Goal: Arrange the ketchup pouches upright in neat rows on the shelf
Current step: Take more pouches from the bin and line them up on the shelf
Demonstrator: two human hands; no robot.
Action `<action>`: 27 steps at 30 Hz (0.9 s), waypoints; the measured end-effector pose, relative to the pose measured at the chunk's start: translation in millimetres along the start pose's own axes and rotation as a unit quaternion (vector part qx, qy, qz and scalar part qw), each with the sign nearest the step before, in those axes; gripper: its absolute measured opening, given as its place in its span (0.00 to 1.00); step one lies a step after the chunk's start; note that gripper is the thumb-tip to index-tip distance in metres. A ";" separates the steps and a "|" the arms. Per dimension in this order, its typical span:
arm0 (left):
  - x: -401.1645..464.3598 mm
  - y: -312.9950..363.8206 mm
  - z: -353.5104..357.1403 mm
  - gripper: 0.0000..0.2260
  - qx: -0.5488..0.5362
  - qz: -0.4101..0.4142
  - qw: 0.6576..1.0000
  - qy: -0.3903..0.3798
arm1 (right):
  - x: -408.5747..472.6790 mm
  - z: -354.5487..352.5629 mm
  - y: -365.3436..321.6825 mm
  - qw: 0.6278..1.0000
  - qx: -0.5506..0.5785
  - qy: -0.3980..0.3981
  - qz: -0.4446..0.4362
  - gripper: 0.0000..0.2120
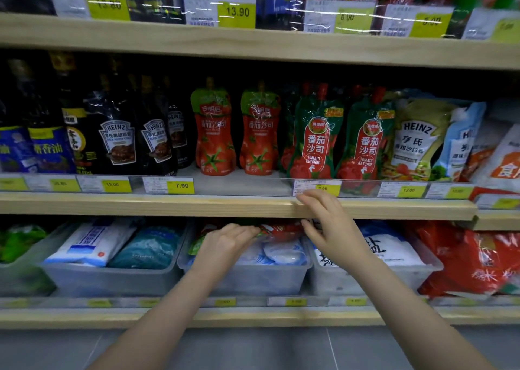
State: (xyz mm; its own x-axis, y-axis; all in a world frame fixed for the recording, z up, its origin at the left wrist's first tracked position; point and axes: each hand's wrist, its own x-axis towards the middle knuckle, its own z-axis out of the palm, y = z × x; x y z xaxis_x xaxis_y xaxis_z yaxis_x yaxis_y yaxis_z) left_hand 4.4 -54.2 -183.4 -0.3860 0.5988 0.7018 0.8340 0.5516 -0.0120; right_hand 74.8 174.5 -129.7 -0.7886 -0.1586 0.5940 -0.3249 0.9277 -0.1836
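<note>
Four ketchup pouches stand upright on the middle shelf, behind its clear price rail. At 9 o'clock on that shelf, dark Heinz bottles fill the left stretch. Next to them, near the centre, come two red pouches with green tops, side by side with a narrow gap between. Just to their right, toward 1 o'clock, two green-and-red pouches marked "Tomato Ketchup" stand close together, leaning slightly. Past those, at 3 o'clock, sit Heinz salad dressing packs.

Below, at 6 o'clock, a clear bin on the lower shelf holds pale blue bags, and a red-and-green pouch lies flat on top of them under the shelf edge. The left hand reaches into this bin, fingers stretched forward and resting on the lying pouch; whether they curl round it I cannot tell. The right hand hangs just right of it, fingers spread wide and loose, upper fingertips before the shelf's wooden edge, thumb low beside the lying pouch, holding nothing. Left of the bin, at 8 o'clock, another bin carries white and teal bags. Far right, at 4 o'clock, lie red bags.
</note>
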 end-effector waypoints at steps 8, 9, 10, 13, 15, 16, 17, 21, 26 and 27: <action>61.1 9.5 -53.6 0.06 -0.220 -0.111 0.968 -0.047 | -3.3 -8.3 -9.4 0.988 0.145 0.001 0.059 0.19; 66.5 11.7 -55.6 0.06 -0.246 -0.118 0.961 -0.053 | -2.7 -9.2 -13.3 0.976 0.202 -0.025 0.079 0.19; 70.5 14.3 -56.5 0.06 -0.271 -0.122 0.953 -0.061 | -2.6 -9.8 -17.3 0.959 0.258 -0.059 0.102 0.18; 74.5 22.0 -50.9 0.06 -0.332 -0.149 0.929 -0.072 | -4.8 -9.5 -20.9 0.901 0.379 -0.126 0.172 0.08; 75.9 23.7 -44.4 0.09 -0.376 -0.190 0.906 -0.053 | -7.2 -9.6 -19.4 0.881 0.406 -0.122 0.208 0.05; 77.6 23.9 -41.8 0.10 -0.401 -0.215 0.890 -0.031 | -7.8 -9.5 -18.3 0.877 0.412 -0.109 0.224 0.05; 79.3 23.0 -39.0 0.10 -0.425 -0.241 0.873 -0.004 | -8.6 -9.5 -17.1 0.871 0.416 -0.091 0.243 0.05; 79.8 18.5 -31.2 0.26 -0.508 -0.315 0.801 -0.027 | -5.8 -16.0 -12.1 0.811 0.498 -0.011 0.307 0.04; 72.2 37.9 -13.0 0.15 -0.544 -0.265 0.773 -0.193 | 6.2 -24.7 -10.9 0.773 0.542 0.041 0.326 0.06; 72.2 40.7 -11.3 0.12 -0.550 -0.268 0.766 -0.199 | 7.8 -25.4 -11.2 0.767 0.548 0.048 0.329 0.06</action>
State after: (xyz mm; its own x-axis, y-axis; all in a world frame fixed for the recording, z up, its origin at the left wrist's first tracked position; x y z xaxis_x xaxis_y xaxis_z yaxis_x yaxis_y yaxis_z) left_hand 14.9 5.0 -125.2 -0.6967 0.7071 0.1211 0.2573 0.0888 0.9622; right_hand 85.5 171.5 -103.1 -0.9452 0.2971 0.1352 -0.1578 -0.0535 -0.9860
